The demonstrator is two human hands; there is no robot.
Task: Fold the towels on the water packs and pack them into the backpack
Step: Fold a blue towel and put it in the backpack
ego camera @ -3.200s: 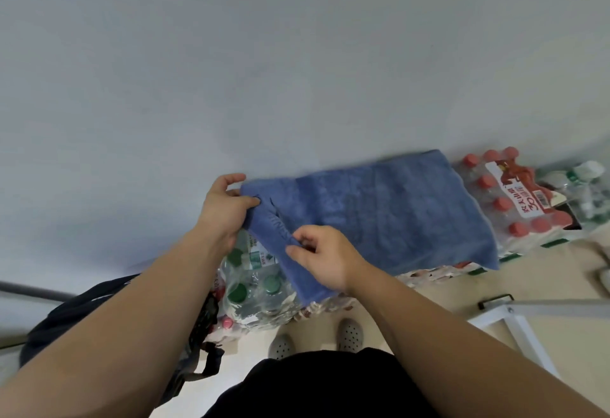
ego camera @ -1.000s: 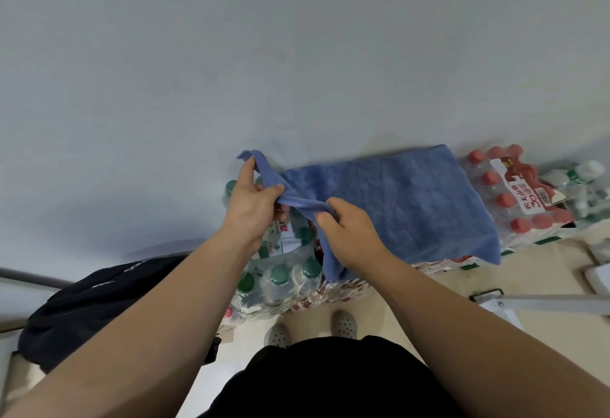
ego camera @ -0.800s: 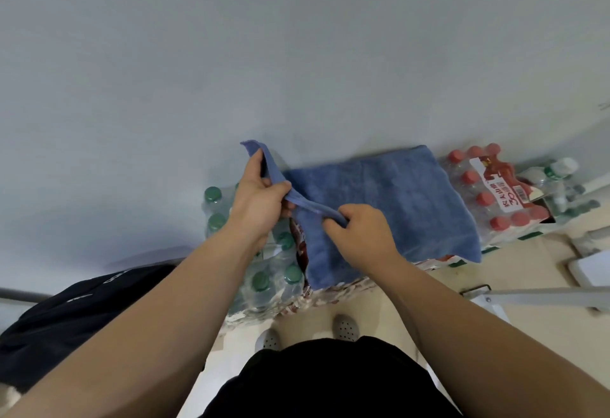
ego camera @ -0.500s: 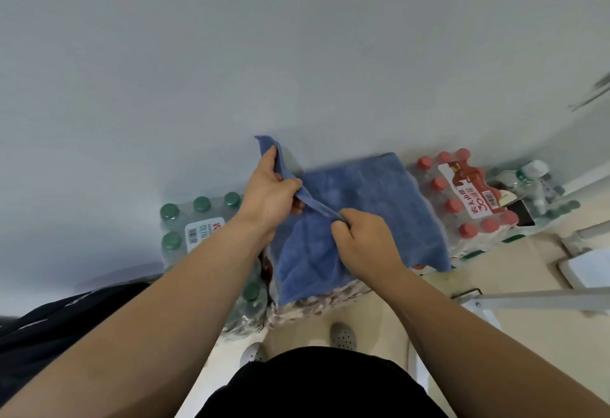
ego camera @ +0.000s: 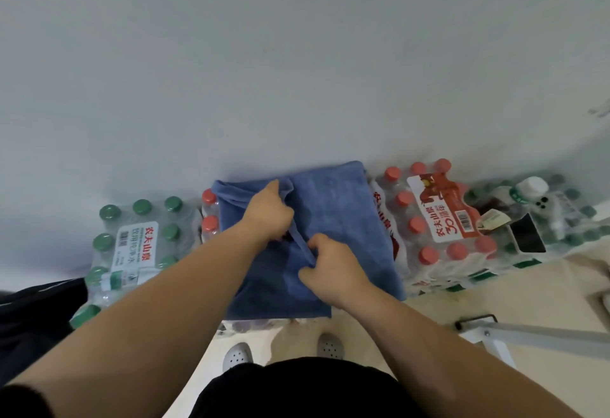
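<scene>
The towel (ego camera: 333, 216) is plain blue. One pack (ego camera: 132, 242) has green caps, another (ego camera: 439, 219) red caps and a red-and-white label.

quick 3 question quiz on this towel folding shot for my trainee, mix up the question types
1. True or false: the left hand and the right hand both pinch the blue towel.
2. What colour are the caps on the leftmost water pack? A red, B green, C white.
3. Fill in: the towel lies on top of bottled water, not yet in the ____.
Key: 1 true; 2 B; 3 backpack.
</scene>
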